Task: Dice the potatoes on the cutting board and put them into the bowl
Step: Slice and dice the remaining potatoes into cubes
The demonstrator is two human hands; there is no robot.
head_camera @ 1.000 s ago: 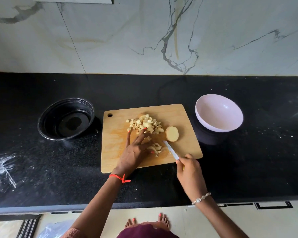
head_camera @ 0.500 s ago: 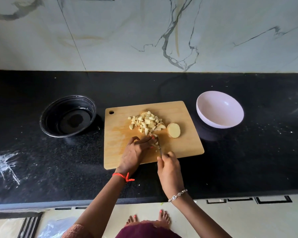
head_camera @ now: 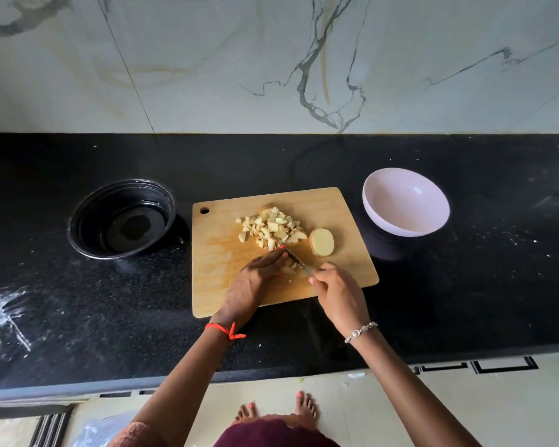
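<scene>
A wooden cutting board (head_camera: 226, 253) lies on the black counter. A pile of diced potato (head_camera: 271, 229) sits near its far middle, with a potato slice (head_camera: 321, 242) lying flat to the right of it. My left hand (head_camera: 255, 279) curls its fingers over potato strips (head_camera: 289, 269) near the board's front, mostly hiding them. My right hand (head_camera: 336, 293) grips a knife (head_camera: 299, 261) whose blade points up-left across those strips, next to my left fingertips. The pale pink bowl (head_camera: 404, 204) stands right of the board and holds nothing.
A black round container (head_camera: 121, 219) sits on the counter left of the board. White smears (head_camera: 0, 317) mark the counter at the far left. A marble wall rises behind. The counter's front edge runs just below my wrists.
My right hand has moved left and forward, bringing the knife onto the strips. My left fingers went from spread flat to curled over the pieces.
</scene>
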